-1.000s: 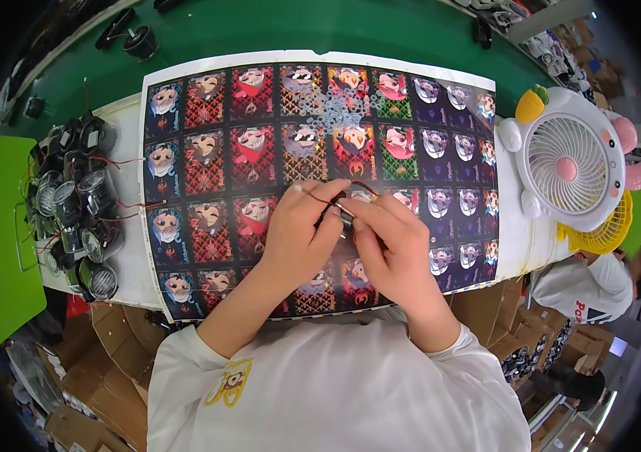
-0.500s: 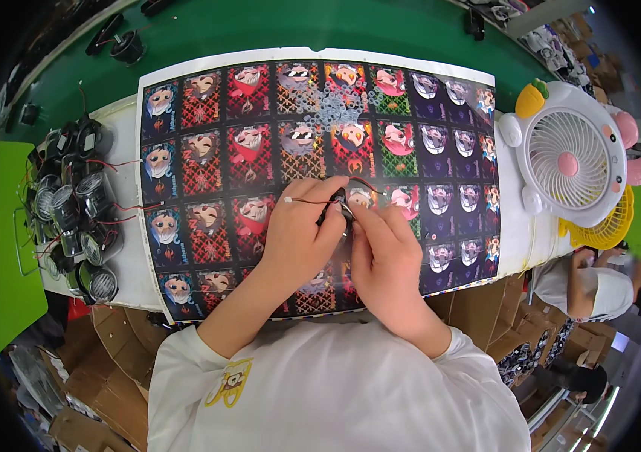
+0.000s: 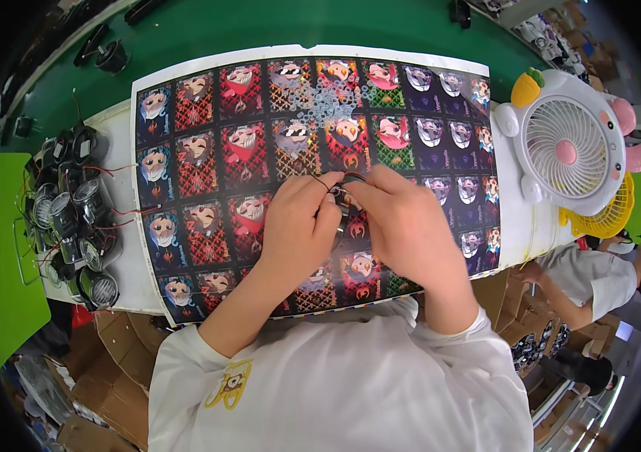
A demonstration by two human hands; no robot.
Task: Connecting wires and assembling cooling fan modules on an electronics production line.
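Observation:
My left hand (image 3: 296, 226) is closed round a small black part (image 3: 346, 224) with thin wires (image 3: 352, 176), and its fingers hide most of that part. From the right, my right hand (image 3: 409, 226) is closed too, thumb and index finger pinching at the wires near the top of the part. Both hands are held together over a large printed sheet (image 3: 164, 179) with rows of cartoon characters. Beyond them, a loose heap of small clear rings (image 3: 329, 104) lies on the sheet.
At left stand several round black units with wires (image 3: 64, 215), piled together beside a bright green panel (image 3: 0, 248). A white fan (image 3: 599, 143) with a pink hub stands at right, by a yellow basket (image 3: 613, 218). Another person (image 3: 588, 279) sits at far right.
My right hand has moved up beside my left fingertips and now pinches at the wires. The white wire end by my left hand no longer shows. The view has shifted slightly.

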